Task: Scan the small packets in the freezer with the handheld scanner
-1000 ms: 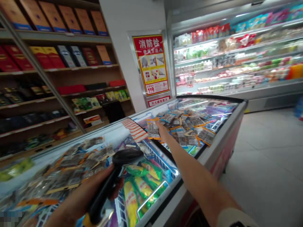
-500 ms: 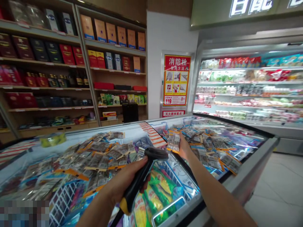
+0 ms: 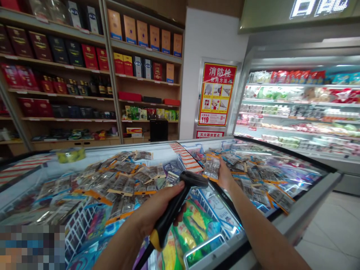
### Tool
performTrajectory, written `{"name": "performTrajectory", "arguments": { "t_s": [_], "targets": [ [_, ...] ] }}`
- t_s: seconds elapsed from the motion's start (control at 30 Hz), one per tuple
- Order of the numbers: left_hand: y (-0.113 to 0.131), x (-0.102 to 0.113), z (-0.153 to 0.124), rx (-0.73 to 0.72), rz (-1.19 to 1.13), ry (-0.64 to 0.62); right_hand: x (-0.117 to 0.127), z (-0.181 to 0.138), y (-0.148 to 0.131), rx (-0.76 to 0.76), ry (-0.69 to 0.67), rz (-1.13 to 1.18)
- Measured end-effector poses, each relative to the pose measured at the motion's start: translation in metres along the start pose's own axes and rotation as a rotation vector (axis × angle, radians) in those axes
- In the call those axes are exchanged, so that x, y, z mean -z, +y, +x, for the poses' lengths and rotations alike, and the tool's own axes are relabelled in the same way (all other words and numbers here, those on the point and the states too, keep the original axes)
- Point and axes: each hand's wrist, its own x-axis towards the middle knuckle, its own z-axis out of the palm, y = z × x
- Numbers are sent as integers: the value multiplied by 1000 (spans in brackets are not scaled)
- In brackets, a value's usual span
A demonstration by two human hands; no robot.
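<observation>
My left hand (image 3: 157,210) is wrapped around the handle of a black and yellow barcode scanner (image 3: 172,212), its head tilted up toward the right and its cable running down. My right hand (image 3: 225,176) grips a small clear packet (image 3: 211,167) with an orange edge, its label side facing the scanner across a short gap. Similar packets lie in a loose heap (image 3: 123,183) on the freezer's glass to the left. A second heap of packets (image 3: 253,174) spreads over the glass beyond my right hand.
Below the scanner, corn packs (image 3: 194,213) in green wrappers lie inside the chest freezer (image 3: 312,202), beside white wire baskets (image 3: 77,221). Shelves of boxes (image 3: 143,48) stand behind on the left, a red sign (image 3: 216,93) in the middle, a lit display fridge (image 3: 298,101) on the right.
The view has swung slightly left, so the whole scene sits further right. Both hands keep their holds on the scanner and the packet, with little movement relative to each other.
</observation>
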Motion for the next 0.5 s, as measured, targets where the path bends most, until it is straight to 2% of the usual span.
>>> {"name": "performTrajectory", "arguments": {
  "t_s": [0.17, 0.5],
  "targets": [
    [3, 0, -2, -7, -43, 12, 0, -3, -5, -7, 12, 41],
    [3, -1, -4, 19, -31, -24, 10, 2, -13, 93, 61, 17]
  ]
}}
